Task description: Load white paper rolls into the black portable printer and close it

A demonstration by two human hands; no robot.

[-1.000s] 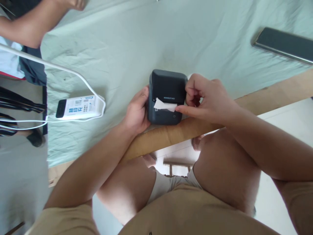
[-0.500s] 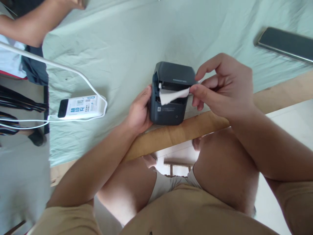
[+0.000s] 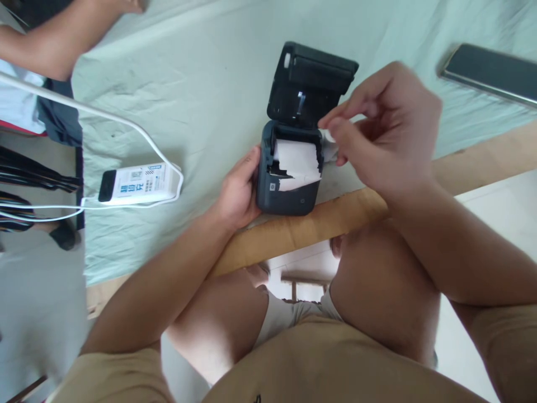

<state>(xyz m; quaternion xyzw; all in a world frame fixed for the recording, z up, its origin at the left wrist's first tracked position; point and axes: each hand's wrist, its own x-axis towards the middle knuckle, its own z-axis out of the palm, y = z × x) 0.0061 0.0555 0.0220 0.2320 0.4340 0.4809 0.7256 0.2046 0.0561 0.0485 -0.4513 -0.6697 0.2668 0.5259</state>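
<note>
A small dark thermal printer (image 3: 289,202) rests near the edge of the cloth-covered table with its lid (image 3: 312,78) swung up. My left hand (image 3: 241,190) grips the printer's left side, thumb along the edge. Inside the bay lies a white paper roll (image 3: 296,154), and its ragged, torn end hangs over the front. My right hand (image 3: 386,134) is at the printer's right side, thumb and forefinger pinched beside the lid hinge. A bit of crumpled white paper (image 3: 329,149) shows under those fingers, partly hidden by them.
On the left, a white power bank (image 3: 145,183) with a white cable (image 3: 104,116) lies on the green cloth (image 3: 201,73). A dark phone-like slab (image 3: 490,74) is at the right. Another person's arm (image 3: 62,33) rests at the upper left. A wooden edge (image 3: 293,232) runs along the front.
The printer's lid has swung from nearly closed to upright, exposing the paper roll. My right hand has moved slightly up. My left hand keeps its hold.
</note>
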